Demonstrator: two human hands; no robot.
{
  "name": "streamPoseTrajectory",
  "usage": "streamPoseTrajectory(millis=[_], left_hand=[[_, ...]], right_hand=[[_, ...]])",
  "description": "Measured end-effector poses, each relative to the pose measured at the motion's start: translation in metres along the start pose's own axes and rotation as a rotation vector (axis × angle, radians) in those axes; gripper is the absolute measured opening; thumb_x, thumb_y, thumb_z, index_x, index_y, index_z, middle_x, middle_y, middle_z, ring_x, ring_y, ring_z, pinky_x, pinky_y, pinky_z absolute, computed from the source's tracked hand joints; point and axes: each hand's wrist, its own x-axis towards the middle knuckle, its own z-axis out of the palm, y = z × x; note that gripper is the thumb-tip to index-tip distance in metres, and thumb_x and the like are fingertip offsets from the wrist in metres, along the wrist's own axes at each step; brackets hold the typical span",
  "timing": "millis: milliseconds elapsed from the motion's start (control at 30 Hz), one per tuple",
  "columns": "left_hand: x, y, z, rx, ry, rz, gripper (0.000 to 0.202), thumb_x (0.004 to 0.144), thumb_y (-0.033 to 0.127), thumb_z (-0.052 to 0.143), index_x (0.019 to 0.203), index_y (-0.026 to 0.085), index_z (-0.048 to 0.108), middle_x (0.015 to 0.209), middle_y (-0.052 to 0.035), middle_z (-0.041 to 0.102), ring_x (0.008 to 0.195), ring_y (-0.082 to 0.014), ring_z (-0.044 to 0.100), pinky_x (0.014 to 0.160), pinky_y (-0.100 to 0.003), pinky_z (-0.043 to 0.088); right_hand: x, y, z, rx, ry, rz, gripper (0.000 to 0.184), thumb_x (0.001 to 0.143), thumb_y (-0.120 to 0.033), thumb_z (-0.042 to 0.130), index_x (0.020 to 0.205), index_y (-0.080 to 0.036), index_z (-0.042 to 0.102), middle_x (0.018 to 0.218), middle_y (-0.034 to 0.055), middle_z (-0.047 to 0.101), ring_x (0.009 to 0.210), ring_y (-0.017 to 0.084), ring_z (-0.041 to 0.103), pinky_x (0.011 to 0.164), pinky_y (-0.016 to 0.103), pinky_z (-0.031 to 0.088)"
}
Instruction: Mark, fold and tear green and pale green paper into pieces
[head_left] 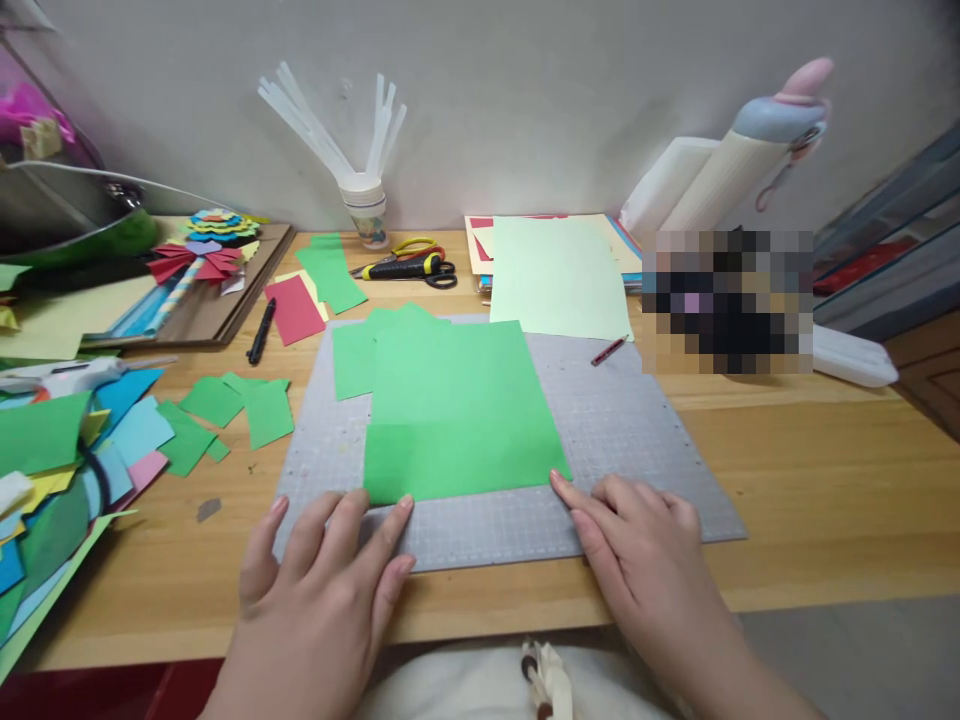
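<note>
A large sheet of green paper (457, 390) lies on the grey cutting mat (630, 430), its near strip folded over into a straight front edge. My left hand (322, 590) is spread, with its index fingertip at that edge near the left corner. At the right corner, the index fingertip of my right hand (645, 560) touches the paper; its thumb lies alongside and the other fingers bend loosely. Smaller green paper pieces (351, 360) stick out from under the sheet's left side. Neither hand grips anything.
Behind the mat are scissors and a cutter (405, 268), paper cups with white strips (365, 215), and a pale green sheet (559, 280). A black pen (261, 332) and paper scraps (214, 400) lie left. A short pencil (609, 350) and a bottle (731, 160) are right.
</note>
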Motion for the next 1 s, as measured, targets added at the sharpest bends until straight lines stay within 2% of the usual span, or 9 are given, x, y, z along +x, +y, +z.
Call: streamPoseTrajectory(millis=[233,467,600,667,733,800,867,933,1000], left_hand=[[-0.013,-0.024,0.000,0.059,-0.013,-0.003,0.038,0.090,0.036,0.043,0.116,0.028,0.069,0.108,-0.0112,0.066,0.106,-0.0324,0.057,0.104,-0.057,0.026],[-0.016,-0.029,-0.002,0.070,0.002,0.052,0.037,0.088,0.034,0.045,0.115,0.027,0.069,0.099,-0.0088,0.065,0.098,-0.0304,0.057,0.103,-0.055,0.026],[-0.012,-0.035,-0.006,0.017,-0.020,0.044,0.032,0.087,0.035,0.047,0.108,0.029,0.070,0.090,-0.0061,0.064,0.092,-0.0290,0.057,0.098,-0.053,0.030],[-0.005,-0.040,-0.006,-0.036,-0.027,0.011,0.027,0.086,0.039,0.049,0.092,0.029,0.073,0.088,-0.0061,0.063,0.088,-0.0285,0.056,0.092,-0.051,0.035],[0.006,-0.045,-0.004,-0.082,-0.009,-0.070,0.029,0.088,0.041,0.047,0.086,0.025,0.071,0.093,-0.0082,0.064,0.090,-0.0298,0.055,0.088,-0.050,0.036],[0.021,-0.047,0.002,-0.138,-0.011,-0.118,0.032,0.089,0.042,0.046,0.103,0.023,0.068,0.106,-0.0100,0.065,0.100,-0.0319,0.055,0.090,-0.051,0.036],[0.038,-0.048,0.011,-0.220,-0.076,-0.100,0.042,0.087,0.045,0.052,0.123,0.023,0.058,0.122,-0.0104,0.061,0.112,-0.0321,0.052,0.094,-0.050,0.035],[0.054,-0.048,0.019,-0.261,-0.145,-0.068,0.056,0.082,0.048,0.060,0.131,0.023,0.051,0.131,-0.0119,0.056,0.120,-0.0332,0.049,0.096,-0.050,0.035],[0.070,-0.049,0.023,-0.276,-0.214,-0.037,0.060,0.077,0.048,0.065,0.130,0.021,0.051,0.131,-0.0135,0.056,0.121,-0.0344,0.049,0.095,-0.049,0.037]], right_hand=[[-0.001,0.004,0.000,-0.001,0.018,-0.003,0.038,0.099,-0.031,0.036,0.130,-0.030,0.058,0.079,0.0021,0.054,0.074,0.019,0.053,0.070,0.036,0.029],[-0.007,0.017,-0.008,-0.070,0.045,-0.036,0.037,0.098,-0.033,0.037,0.126,-0.032,0.062,0.078,0.0016,0.054,0.072,0.018,0.053,0.069,0.035,0.029],[-0.005,0.023,-0.016,-0.111,0.043,-0.020,0.036,0.098,-0.034,0.035,0.114,-0.030,0.068,0.080,0.0022,0.056,0.071,0.018,0.054,0.071,0.038,0.029],[-0.001,0.025,-0.019,-0.120,0.032,0.021,0.037,0.098,-0.035,0.034,0.099,-0.026,0.070,0.081,0.0029,0.057,0.074,0.019,0.056,0.074,0.041,0.029],[0.004,0.025,-0.021,-0.103,0.042,0.077,0.037,0.098,-0.036,0.034,0.089,-0.024,0.068,0.085,0.0039,0.059,0.079,0.021,0.057,0.078,0.044,0.031],[0.012,0.023,-0.020,-0.048,0.074,0.118,0.032,0.097,-0.036,0.036,0.091,-0.023,0.065,0.091,0.0050,0.060,0.087,0.023,0.059,0.083,0.047,0.033],[0.021,0.020,-0.018,0.054,0.081,0.130,0.026,0.096,-0.037,0.040,0.101,-0.023,0.062,0.100,0.0067,0.060,0.096,0.024,0.059,0.088,0.046,0.036],[0.031,0.017,-0.016,0.170,0.049,0.143,0.027,0.095,-0.037,0.043,0.112,-0.022,0.057,0.111,0.0092,0.059,0.105,0.024,0.057,0.089,0.044,0.041],[0.041,0.015,-0.015,0.252,0.004,0.159,0.033,0.094,-0.036,0.045,0.123,-0.021,0.052,0.119,0.0116,0.057,0.111,0.025,0.056,0.090,0.043,0.045]])
